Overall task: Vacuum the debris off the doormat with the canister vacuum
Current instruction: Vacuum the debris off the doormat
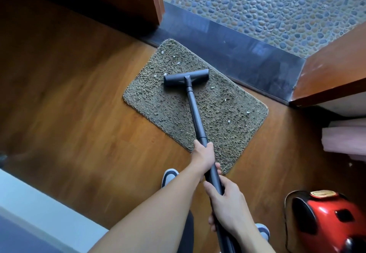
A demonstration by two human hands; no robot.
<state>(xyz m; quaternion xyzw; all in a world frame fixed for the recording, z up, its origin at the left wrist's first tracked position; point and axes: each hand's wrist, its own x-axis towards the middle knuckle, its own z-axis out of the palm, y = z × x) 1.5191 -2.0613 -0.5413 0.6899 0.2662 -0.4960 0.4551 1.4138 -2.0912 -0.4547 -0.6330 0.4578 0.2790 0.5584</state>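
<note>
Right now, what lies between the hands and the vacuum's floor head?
Head view: the dark wand, gripped by left hand and right hand, runs to the floor head over the doormat, flecked with white debris.

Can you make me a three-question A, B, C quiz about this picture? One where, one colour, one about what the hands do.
1. Where is the vacuum head? A on the doormat B on the wooden floor C on the pebbles
2. What colour is the canister vacuum? A blue B red C green
3. How is the wand held? A both hands B one hand C no hand
Answers: 1 A, it sits on the mat's pile. 2 B, its shell is red. 3 A, the left hand and right hand both wrap it.
</note>
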